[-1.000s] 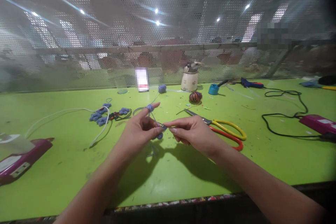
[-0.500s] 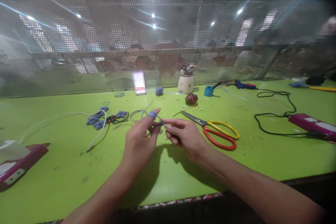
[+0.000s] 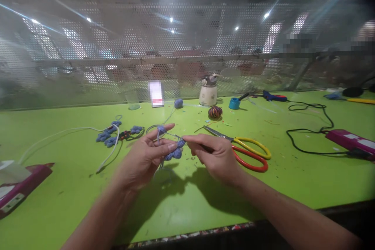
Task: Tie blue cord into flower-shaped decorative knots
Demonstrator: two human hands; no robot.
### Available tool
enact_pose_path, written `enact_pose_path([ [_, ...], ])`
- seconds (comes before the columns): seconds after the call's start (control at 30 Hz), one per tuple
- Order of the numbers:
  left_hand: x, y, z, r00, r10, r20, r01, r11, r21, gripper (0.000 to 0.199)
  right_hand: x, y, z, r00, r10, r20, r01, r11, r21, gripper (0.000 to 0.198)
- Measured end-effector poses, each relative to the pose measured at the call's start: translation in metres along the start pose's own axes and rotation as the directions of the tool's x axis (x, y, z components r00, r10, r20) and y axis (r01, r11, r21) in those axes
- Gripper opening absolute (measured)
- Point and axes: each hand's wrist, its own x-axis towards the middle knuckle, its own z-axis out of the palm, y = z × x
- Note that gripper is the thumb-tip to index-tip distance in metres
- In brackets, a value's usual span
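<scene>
My left hand (image 3: 146, 154) pinches a small blue-purple crochet piece (image 3: 175, 153) between thumb and fingers, with yarn (image 3: 161, 129) wound round its raised index finger. Close against the piece, my right hand (image 3: 215, 156) is closed on a thin crochet hook (image 3: 177, 136); only the hook's tip end shows, at the yarn, while its handle is hidden in the fingers. A strand runs back from the left hand to a blue-purple yarn ball (image 3: 178, 103). Scissors (image 3: 244, 146) with yellow and red handles lie just beyond the right hand.
Left of the hands are blue crocheted flowers (image 3: 107, 137) and a white cable (image 3: 67, 129). Behind stand a bottle (image 3: 208, 93), a dark multicoloured yarn ball (image 3: 215, 112) and a blue pot (image 3: 234, 103). Purple power strips (image 3: 348, 140) sit at both sides; a glue gun (image 3: 274, 96) lies back right.
My left hand has turned and lowered its fingers, so the crochet piece now shows below its thumb. The right hand has shifted slightly right and stays close to the piece.
</scene>
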Motion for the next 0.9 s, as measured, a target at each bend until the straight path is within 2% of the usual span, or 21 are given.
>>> enact_pose_path([
  [0.13,-0.002,0.000,0.002,1.000,0.031,0.000,-0.031,1.000,0.001,0.070,0.002,0.002,-0.004,0.986,-0.156,0.062,0.162,0.981,-0.110,0.028],
  [0.4,-0.002,0.001,0.003,0.995,0.084,-0.049,-0.083,0.996,0.016,0.072,0.007,0.006,-0.015,0.950,-0.233,0.209,0.281,0.930,-0.238,0.034],
  [0.63,-0.004,0.002,0.004,0.996,0.075,-0.040,-0.076,0.997,-0.005,0.077,0.010,0.004,-0.025,0.912,-0.243,0.331,0.358,0.865,-0.351,0.038],
  [0.9,-0.004,0.002,0.005,0.996,0.075,-0.050,-0.074,0.997,0.022,0.073,0.011,0.001,-0.029,0.905,-0.214,0.367,0.356,0.854,-0.380,0.043],
])
